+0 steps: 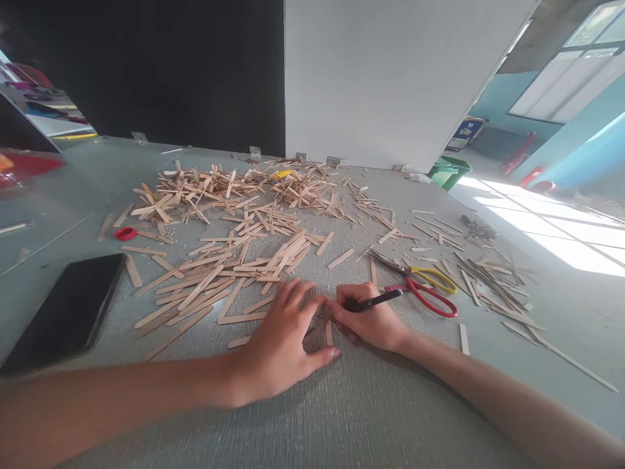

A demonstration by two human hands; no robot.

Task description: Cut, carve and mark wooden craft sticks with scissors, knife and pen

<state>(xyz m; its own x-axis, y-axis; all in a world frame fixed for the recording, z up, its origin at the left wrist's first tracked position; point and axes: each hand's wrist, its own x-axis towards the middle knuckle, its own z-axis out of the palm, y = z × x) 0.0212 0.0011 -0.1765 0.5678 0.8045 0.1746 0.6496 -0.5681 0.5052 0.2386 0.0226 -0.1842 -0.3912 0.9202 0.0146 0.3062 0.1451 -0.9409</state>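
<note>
My right hand [368, 319] is closed around a black pen [378, 301], its upper end sticking out to the right. Under that hand lies a short wooden craft stick [329, 332], partly covered by my fingers. My left hand [286, 335] rests just to the left with its fingers spread. Its index fingertip meets the area at the stick's upper end, and the thumb reaches beside the lower end. Whether it presses on the stick is hard to see. Beyond my right hand lie scissors [415, 277] with one yellow and one red handle.
Many loose craft sticks [205, 286] spread across the grey table [312, 423], heaped at the back [229, 185]. A black phone [68, 309] lies at left, near a red ring [125, 233]. Thin strips [498, 293] lie right. Black and white panels [371, 85] stand behind.
</note>
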